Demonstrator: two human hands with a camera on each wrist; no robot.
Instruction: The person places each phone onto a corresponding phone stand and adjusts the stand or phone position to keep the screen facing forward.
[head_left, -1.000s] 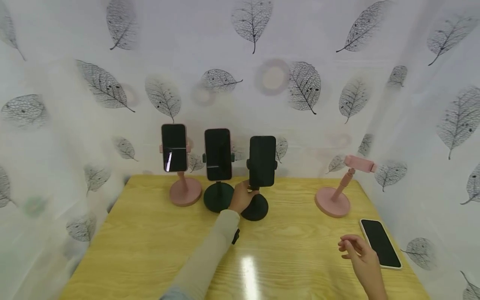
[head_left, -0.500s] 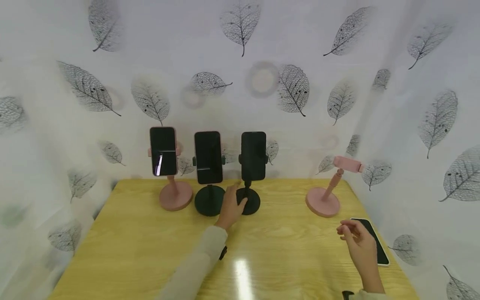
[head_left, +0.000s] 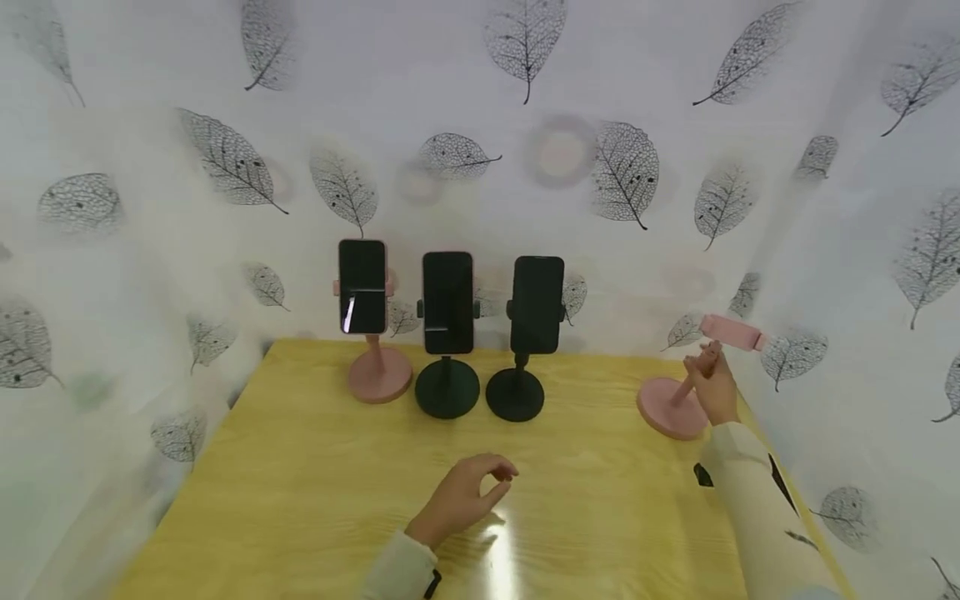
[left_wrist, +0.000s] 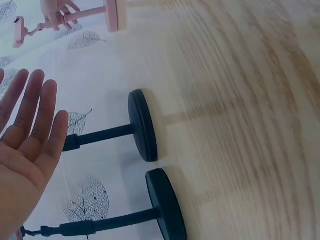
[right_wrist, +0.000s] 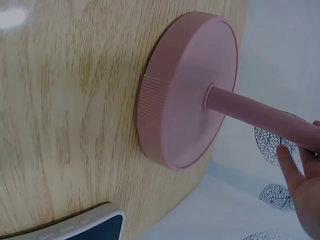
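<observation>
In the head view my right hand [head_left: 714, 385] grips the upper stem of a pink phone stand [head_left: 670, 410] whose holder carries no phone. The right wrist view shows that stand's round base [right_wrist: 200, 95] flat on the table, with fingers around the stem at the right edge. My left hand [head_left: 467, 498] hovers over the middle of the table with loosely bent fingers and nothing in it. In front of it, a black phone stand [head_left: 515, 396] holds an upright phone [head_left: 537, 304].
Left of the black stand are a dark green stand [head_left: 447, 390] with a phone [head_left: 447, 302] and a pink stand [head_left: 379, 377] with a phone [head_left: 362, 286]. A white-edged phone [right_wrist: 107, 227] lies near the right table edge. A leaf-patterned curtain [head_left: 480, 217] hangs behind.
My left hand has let go of the black stand and drawn back toward me. My right hand has moved forward from beside the flat phone onto the pink stand's stem.
</observation>
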